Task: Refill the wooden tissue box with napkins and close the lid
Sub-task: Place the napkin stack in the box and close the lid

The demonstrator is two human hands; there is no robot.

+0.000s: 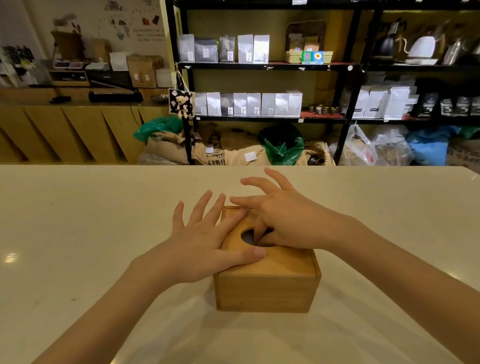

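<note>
The wooden tissue box point(265, 293) stands in the middle of the white table point(70, 230). Its sliding lid point(286, 263) sits on top, with an oval hole point(249, 236) that looks dark inside. My left hand point(208, 243) lies flat on the lid's left part, fingers spread, thumb across the lid. My right hand point(284, 221) rests on the right part, with one or two fingers hooked into the hole and the others spread. No napkins are in view.
Beyond the table's far edge stand black shelves point(255, 65) with white coffee bags, kettles at the right, and sacks and plastic bags on the floor. A wooden counter point(66, 129) runs along the back left.
</note>
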